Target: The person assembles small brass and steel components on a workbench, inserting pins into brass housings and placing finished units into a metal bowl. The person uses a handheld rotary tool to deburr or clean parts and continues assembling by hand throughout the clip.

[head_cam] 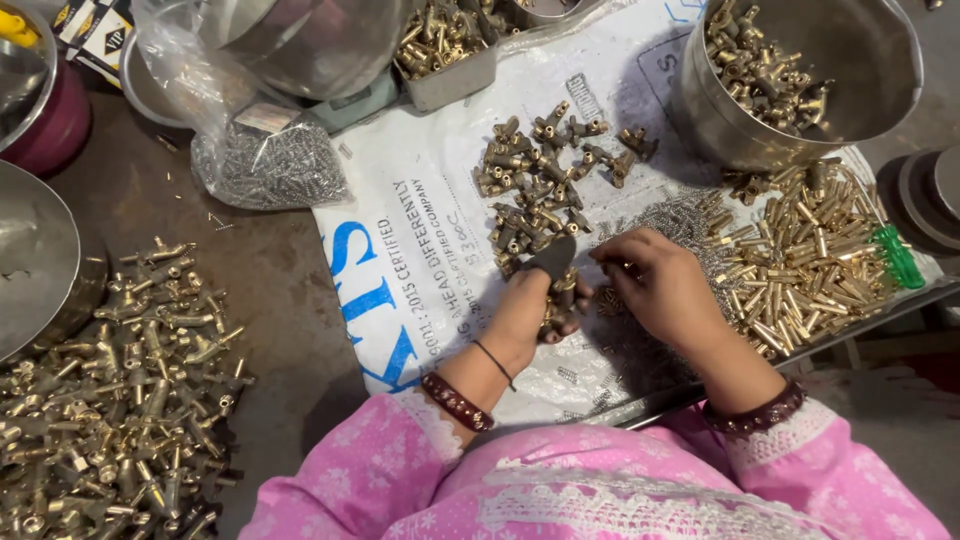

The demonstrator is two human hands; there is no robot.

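My left hand [530, 305] is closed around a handful of small brass fittings [562, 300], with a dark grey tool tip sticking up from the fist. Close beside it, my right hand [660, 285] pinches a tiny part between its fingertips, above a scatter of small steel springs [690, 220]. Just beyond my hands, loose brass fittings [535, 175] lie spread on a white printed sack [420, 230]. A heap of brass pins [810, 255] lies to the right of my right hand.
A steel pot [880, 60] with brass fittings stands at the back right, a green-handled tool [898, 257] beside the pins. A plastic bag of springs [265, 165] lies back left. Many brass fittings [110, 400] are heaped at left beside a steel bowl [35, 260].
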